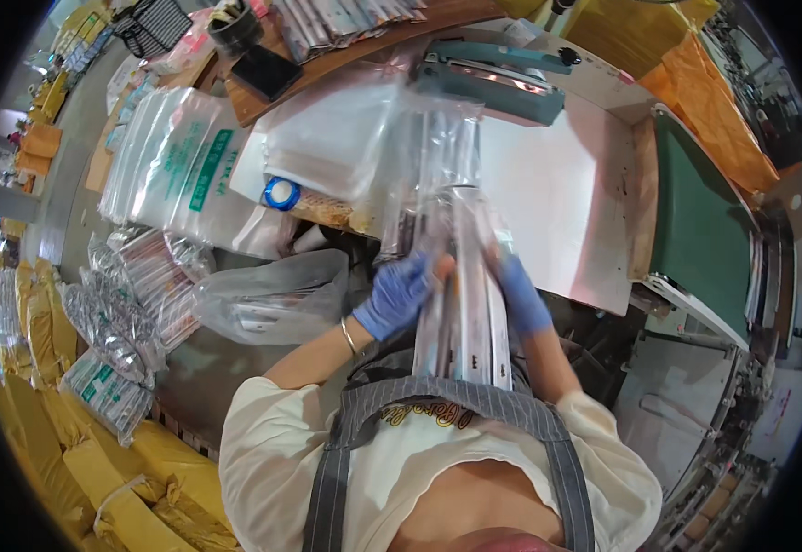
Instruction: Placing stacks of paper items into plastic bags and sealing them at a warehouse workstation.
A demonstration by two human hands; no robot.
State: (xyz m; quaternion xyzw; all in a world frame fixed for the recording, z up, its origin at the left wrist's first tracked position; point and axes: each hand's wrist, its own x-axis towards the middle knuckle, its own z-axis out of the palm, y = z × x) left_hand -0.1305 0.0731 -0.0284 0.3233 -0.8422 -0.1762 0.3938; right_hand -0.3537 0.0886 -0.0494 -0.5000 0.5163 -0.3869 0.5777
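Note:
Both my hands wear blue gloves with some fingertips bare. Between them, in front of my apron, is a bundle of long, flat, pale strip-shaped packs. My left hand grips the bundle's left side, fingers bent round it. Along the right side, my right hand presses against the packs, its fingers partly smeared by motion. A clear plastic bag lies at the far end of the bundle; whether it encloses the packs' tips is hard to make out through the glare and blur.
Beyond the bag sits a grey-green bag sealer. On the left lie a stack of printed clear bags, a blue tape roll and an open plastic bag holding strips. Bagged bundles pile up farther left. A green panel stands right.

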